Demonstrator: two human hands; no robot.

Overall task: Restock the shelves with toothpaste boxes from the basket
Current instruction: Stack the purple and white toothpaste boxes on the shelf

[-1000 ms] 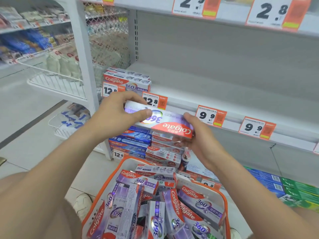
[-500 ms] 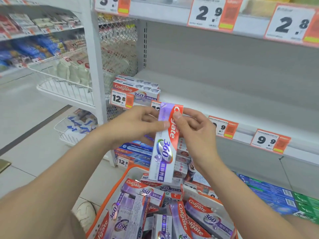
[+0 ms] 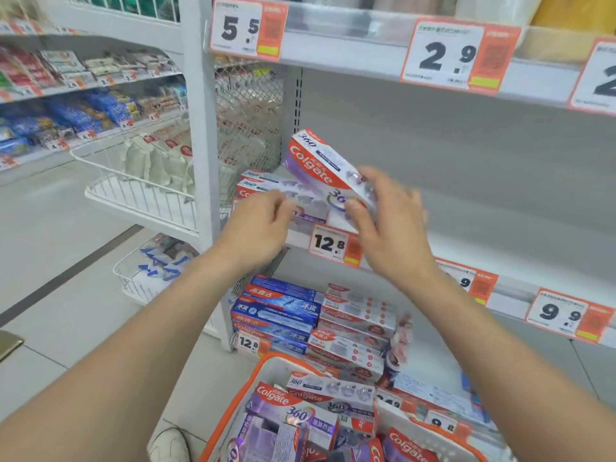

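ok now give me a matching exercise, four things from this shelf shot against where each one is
Things:
1 held Colgate 360 box
2 orange-rimmed basket
3 blue toothpaste boxes
4 5.5 price tag

Places:
A edge of the upper shelf
B left end of the lower shelf
C bottom of view, nearest the person
D tilted in the right hand

Pairs: 1-D, 2-C, 3-B, 4-A
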